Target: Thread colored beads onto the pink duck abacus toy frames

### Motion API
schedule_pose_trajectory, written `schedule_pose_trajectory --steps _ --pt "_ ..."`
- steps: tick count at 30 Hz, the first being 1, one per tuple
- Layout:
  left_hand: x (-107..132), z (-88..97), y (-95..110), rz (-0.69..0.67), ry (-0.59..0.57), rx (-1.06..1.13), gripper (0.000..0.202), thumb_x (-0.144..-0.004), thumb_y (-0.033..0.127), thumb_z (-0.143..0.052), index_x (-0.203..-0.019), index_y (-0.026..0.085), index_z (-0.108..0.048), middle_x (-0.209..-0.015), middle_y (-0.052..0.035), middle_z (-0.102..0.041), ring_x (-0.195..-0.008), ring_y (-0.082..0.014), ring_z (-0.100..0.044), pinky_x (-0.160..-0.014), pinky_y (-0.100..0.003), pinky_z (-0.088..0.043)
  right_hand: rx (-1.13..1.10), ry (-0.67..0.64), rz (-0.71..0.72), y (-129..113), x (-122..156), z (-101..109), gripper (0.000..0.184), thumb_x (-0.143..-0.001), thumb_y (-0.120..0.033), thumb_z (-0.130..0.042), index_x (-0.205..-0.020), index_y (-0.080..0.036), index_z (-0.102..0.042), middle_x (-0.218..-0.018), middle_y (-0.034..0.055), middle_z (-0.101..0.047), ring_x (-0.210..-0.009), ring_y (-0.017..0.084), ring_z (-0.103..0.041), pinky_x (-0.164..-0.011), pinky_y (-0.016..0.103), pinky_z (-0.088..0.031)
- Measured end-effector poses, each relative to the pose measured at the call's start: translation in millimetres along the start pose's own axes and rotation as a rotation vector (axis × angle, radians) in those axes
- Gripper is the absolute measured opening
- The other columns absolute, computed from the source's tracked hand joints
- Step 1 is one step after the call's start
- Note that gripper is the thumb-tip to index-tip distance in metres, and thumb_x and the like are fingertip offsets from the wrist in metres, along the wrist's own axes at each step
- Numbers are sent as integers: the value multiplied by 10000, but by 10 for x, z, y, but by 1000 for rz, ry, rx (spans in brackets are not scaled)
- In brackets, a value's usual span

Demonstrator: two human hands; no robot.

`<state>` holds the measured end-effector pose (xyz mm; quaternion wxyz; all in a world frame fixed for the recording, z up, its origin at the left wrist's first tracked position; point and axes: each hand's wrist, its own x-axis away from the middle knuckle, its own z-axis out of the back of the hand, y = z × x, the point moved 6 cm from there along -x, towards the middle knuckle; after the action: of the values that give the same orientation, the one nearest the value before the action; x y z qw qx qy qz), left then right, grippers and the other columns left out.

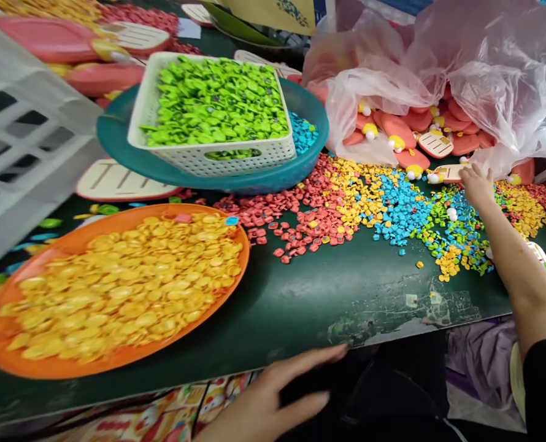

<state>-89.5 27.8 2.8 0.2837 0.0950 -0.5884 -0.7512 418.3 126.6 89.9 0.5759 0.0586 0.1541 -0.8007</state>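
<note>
My right hand [479, 187] reaches out to the heap at the mouth of a clear plastic bag. Its fingers are closed on the end of a flat cream-and-pink toy piece [451, 173] with slots and white balls at one end. Similar pink toy pieces [396, 130] with yellow parts and white balls lie around it. My left hand [291, 393] hangs before the table's front edge, fingers apart, holding nothing. Nearest to it is an orange dish [38, 368] of flat yellow plastic pieces [130, 276].
A white basket [249, 156] of green pieces [218, 101] rests in a teal basin [116, 144]. Small red, yellow, blue and green pieces [399, 202] spread across the dark green table [310, 294]. A white crate [38, 141] stands left; the plastic bag [378, 80] stands back right.
</note>
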Motion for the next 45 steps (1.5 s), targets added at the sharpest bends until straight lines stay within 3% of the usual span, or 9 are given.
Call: schedule_pose_trajectory --steps 3,6,9,12,17,23,31,36,45 --pt "-542 -336 337 -7 -15 465 494 -913 510 -598 -1361 303 -588 -1317 -119 -667 -1232 -283 -632 -1084 -502 -480 60 97 148 -498 486 364 277 -972 -192 -408 -1016 -189 -682 -1088 147 -698 -1214 296 -557 -1167 637 -70" --pt "-918 -542 582 -103 140 848 838 -795 587 -726 -1502 292 -385 -1475 -162 -524 -1326 -310 -550 -1105 -497 -452 159 223 295 -1243 1351 554 273 -936 -208 -534 -1181 -249 -646 -1108 115 -704 -1088 292 -617 -1158 575 -252" --pt "-982 -532 486 -85 394 1051 928 -812 532 -737 -1550 343 -208 -1560 -147 -417 -1315 -317 -556 -1053 -473 -497 -85 216 501 -1921 2216 482 361 -887 -148 -596 -1223 -276 -631 -1128 82 -719 -1041 280 -639 -936 460 -469" --pt "-779 -399 182 39 605 990 898 -839 380 -738 -1547 312 -189 -1478 -127 -526 -1262 -271 -600 -1035 -407 -514 -436 3 663 -2300 2484 180 285 -902 -189 -622 -1175 -263 -659 -1063 59 -739 -953 222 -666 -876 404 -505" --pt "-511 -251 -111 107 648 449 772 -898 305 -615 -1554 259 -210 -1503 -160 -470 -1157 -261 -653 -980 -450 -547 -518 38 328 -2297 1584 -398 170 -948 -186 -555 -987 -209 -719 -923 72 -729 -855 199 -671 -770 321 -519" --pt "-419 -272 156 -34 788 -373 560 -941 249 -521 -1484 200 -395 -1541 -167 -382 -1418 -314 -393 -1153 -533 -368 -309 -322 451 -2643 1081 -1058 160 -893 -128 -587 -933 -175 -734 -947 108 -695 -905 222 -643 -778 308 -481" --pt "-520 -280 231 -349 288 -558 591 -986 392 -506 -1512 168 -357 -1572 -121 -406 -1522 -293 -232 -1232 -538 -243 -681 -333 116 -1935 1727 -599 187 -913 -353 -593 -878 -211 -709 -851 45 -695 -783 196 -626 -714 314 -477" --pt "-579 -407 188 -279 263 -623 684 -1003 449 -462 -1564 130 -236 -1612 -150 -317 -1539 -319 -161 -1234 -559 -220 -679 -152 -77 -1859 2099 -602 180 -893 -355 -602 -890 -201 -695 -855 48 -627 -754 183 -594 -677 311 -499" --pt "-548 -463 176 -249 347 -543 787 -1002 479 -458 -1595 167 -45 -1648 -166 -206 -1550 -283 -118 -1234 -522 -250 -540 -65 284 -2131 2428 -487 308 -949 -141 -461 -1083 -221 -727 -945 93 -677 -882 206 -628 -772 339 -539"
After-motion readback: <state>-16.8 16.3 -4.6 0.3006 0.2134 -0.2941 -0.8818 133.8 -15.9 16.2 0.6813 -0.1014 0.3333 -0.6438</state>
